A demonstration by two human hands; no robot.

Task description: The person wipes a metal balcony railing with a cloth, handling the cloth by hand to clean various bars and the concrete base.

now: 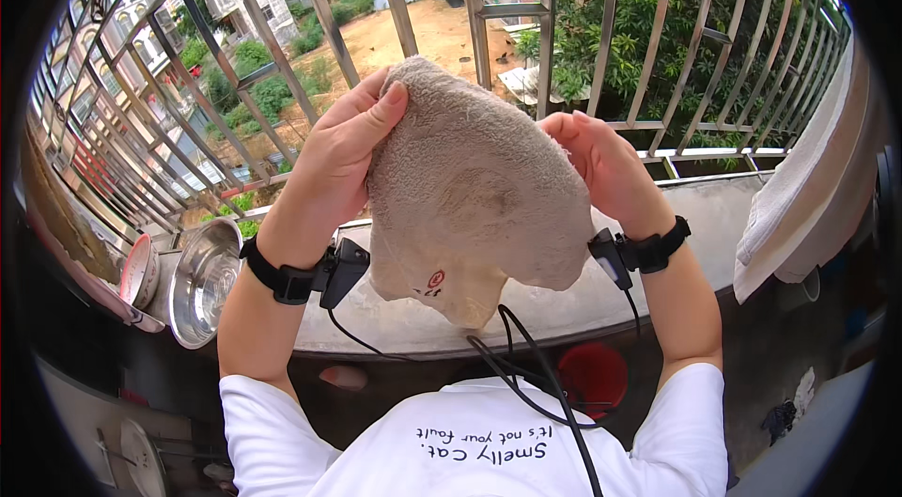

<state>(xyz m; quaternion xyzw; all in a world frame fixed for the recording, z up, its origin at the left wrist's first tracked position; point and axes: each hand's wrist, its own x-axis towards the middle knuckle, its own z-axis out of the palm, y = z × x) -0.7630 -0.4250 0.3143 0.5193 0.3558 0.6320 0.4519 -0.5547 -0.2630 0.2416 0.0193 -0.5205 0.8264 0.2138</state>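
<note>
A worn beige terry towel (465, 166) hangs in front of me, raised over a grey ledge. My left hand (352, 127) pinches its upper left corner, thumb on the near face and fingers behind the cloth. At the towel's right edge is my right hand (595, 159), its fingers curled and partly hidden behind the fabric. Dark smudges mark the towel's middle, and a small red print shows low on the cloth. Both wrists wear black straps with small devices and cables.
Metal railing bars (479, 25) rise beyond the ledge (338, 328). At left stand a steel basin (204, 285) and an enamel bowl (141, 271). Pale cloths (796, 194) hang at right. Below the ledge is a red bucket (592, 377); black cables (535, 349) loop before my chest.
</note>
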